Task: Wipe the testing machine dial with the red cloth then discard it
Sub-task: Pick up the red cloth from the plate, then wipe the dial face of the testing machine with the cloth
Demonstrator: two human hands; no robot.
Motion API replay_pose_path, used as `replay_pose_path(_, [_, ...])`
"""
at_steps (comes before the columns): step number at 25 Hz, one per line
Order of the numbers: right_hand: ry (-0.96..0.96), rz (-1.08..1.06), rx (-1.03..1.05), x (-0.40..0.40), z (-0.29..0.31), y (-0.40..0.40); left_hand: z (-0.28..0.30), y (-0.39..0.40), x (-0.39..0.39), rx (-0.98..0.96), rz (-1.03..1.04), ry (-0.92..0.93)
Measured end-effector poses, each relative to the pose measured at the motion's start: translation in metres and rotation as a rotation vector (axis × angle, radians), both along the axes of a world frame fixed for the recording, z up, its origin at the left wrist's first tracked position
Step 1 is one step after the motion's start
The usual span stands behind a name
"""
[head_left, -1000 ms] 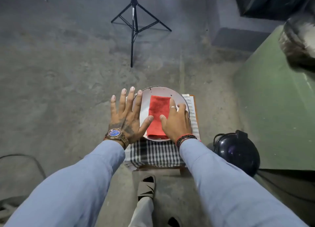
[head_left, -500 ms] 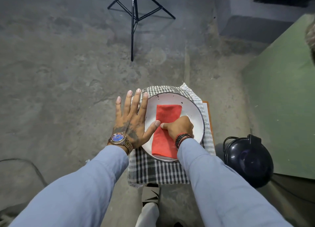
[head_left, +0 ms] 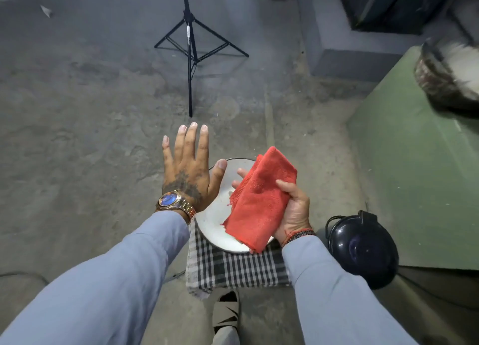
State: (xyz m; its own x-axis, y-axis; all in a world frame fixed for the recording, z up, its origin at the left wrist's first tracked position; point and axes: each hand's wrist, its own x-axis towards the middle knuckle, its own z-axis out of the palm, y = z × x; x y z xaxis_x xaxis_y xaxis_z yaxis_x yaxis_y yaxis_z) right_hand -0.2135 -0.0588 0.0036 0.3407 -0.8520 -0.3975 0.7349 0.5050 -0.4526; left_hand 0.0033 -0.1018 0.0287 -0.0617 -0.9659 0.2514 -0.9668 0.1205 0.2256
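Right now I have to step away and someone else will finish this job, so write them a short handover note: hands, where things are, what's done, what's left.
Right hand: palm up, grip closed on the folded red cloth, held above the white plate.
Left hand: open, fingers spread, holding nothing, thumb over the plate's left rim.
The plate sits on a checked cloth. A green machine body stands to the right; a blurred round part at its top may be the dial.
Done: cloth picked up.
Left: wipe the dial, then discard the cloth.
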Motion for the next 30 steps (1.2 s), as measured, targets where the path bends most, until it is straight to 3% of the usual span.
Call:
replay_pose_path(8, [-0.004,-0.201,-0.243,-0.078,0.142,0.013,0.159,-0.014,-0.083,-0.277,-0.174,-0.101])
replay_pose_path(15, [0.081,-0.419,-0.495,-0.208,0.305,0.068,0.334,0.029,-0.207,-0.553,-0.358,-0.147])
replay_pose_path(21, [0.171,-0.697,-0.676,-0.332,0.445,0.175,0.473,0.082,-0.33,-0.755,-0.525,-0.038])
replay_pose_path(26, [0.236,-1.052,-0.747,-0.41,0.524,0.315,0.533,0.165,-0.453,-0.848,-0.792,0.133])
replay_pose_path(30, [0.306,-1.371,-0.754,-0.456,0.559,0.468,0.561,0.282,-0.561,-0.871,-1.053,0.296])
